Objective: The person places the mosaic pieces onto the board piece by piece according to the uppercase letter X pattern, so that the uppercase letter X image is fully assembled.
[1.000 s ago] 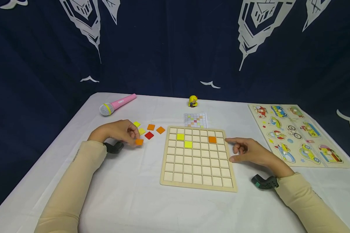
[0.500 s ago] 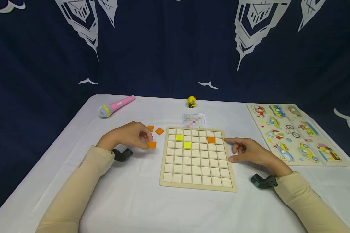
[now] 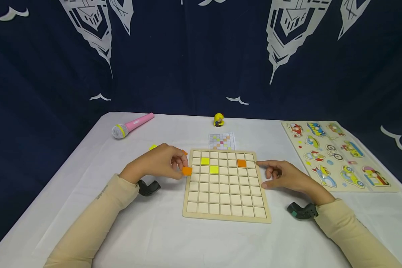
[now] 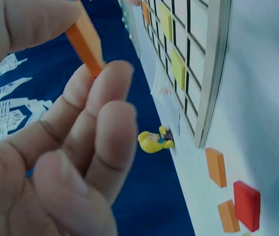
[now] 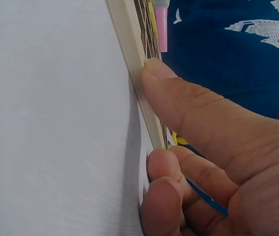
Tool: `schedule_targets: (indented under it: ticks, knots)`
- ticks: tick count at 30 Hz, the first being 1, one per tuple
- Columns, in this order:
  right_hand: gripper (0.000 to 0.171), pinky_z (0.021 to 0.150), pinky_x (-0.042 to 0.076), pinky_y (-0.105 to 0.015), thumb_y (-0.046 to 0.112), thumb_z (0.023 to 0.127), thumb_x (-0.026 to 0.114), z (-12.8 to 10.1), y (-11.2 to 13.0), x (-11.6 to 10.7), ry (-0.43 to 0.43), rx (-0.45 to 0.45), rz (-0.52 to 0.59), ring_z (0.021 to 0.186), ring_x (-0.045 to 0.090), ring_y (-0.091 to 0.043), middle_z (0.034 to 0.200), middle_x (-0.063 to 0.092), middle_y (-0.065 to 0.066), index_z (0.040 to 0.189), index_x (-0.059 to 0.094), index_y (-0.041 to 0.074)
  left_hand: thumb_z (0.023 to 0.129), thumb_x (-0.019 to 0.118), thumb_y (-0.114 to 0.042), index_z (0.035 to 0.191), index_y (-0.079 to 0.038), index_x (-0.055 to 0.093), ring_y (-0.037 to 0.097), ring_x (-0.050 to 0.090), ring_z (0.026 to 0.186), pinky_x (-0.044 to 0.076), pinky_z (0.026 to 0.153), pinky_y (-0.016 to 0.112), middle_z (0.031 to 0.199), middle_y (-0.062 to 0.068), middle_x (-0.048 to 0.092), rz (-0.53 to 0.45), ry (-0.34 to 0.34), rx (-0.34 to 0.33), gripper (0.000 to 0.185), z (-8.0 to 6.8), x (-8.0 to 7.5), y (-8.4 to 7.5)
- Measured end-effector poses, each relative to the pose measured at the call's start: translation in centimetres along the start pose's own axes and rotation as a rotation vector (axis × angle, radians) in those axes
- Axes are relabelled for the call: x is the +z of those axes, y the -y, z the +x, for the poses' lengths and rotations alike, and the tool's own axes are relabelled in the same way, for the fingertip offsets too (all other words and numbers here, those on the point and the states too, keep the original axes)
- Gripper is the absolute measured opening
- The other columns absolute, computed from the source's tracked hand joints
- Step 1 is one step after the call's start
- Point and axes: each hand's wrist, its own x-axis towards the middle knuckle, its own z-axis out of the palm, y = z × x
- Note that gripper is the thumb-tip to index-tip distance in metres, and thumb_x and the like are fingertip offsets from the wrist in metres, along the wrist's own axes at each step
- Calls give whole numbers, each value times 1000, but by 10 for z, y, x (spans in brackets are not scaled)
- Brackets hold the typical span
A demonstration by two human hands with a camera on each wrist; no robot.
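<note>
A small square orange tile [image 3: 187, 171] is pinched between the thumb and fingers of my left hand [image 3: 157, 162], overlapping the left rim of the wooden grid board [image 3: 225, 188] in the head view. Two yellow tiles [image 3: 214, 169] and one orange tile [image 3: 241, 163] sit in the board's upper cells. In the left wrist view, a loose red tile [image 4: 247, 205] and orange tiles [image 4: 216, 167] lie beside the board; the left hand mostly hides them from the head. My right hand [image 3: 284, 175] touches the board's right edge with thumb and extended index finger, its other fingers bent.
Behind the board lies a printed pattern card [image 3: 222, 141], with a yellow figurine [image 3: 218, 120] farther back. A pink microphone [image 3: 132, 125] rests at the back left. A picture puzzle board [image 3: 338, 156] lies on the right of the white-covered table [image 3: 147, 230].
My left hand has carried the orange tile rightward from the loose tiles to the board's left rim. The right hand stays at the board's edge. The head view has tilted slightly up.
</note>
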Motion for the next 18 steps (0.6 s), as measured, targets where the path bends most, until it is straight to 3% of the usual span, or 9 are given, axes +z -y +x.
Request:
schedule_targets:
  ticks: [8,18]
  knots:
    - [72,65,43,-26,5,87,89,0,0,1,2,6,-5,73,49,-11,93,59,-5,146,55,-15,81,84,-14,97,-15,78,8,65,79,54,76,31,87,-10,73,65,-30,41,17,12,11,-7]
    - [71,65,43,-26,3,86,89,1,0,0,-3,-9,-12,73,49,-11,92,59,-4,146,55,-16,80,85,-21,95,-22,78,5,62,79,50,72,34,94,-8,75,176,-61,44,16,37,23,-29]
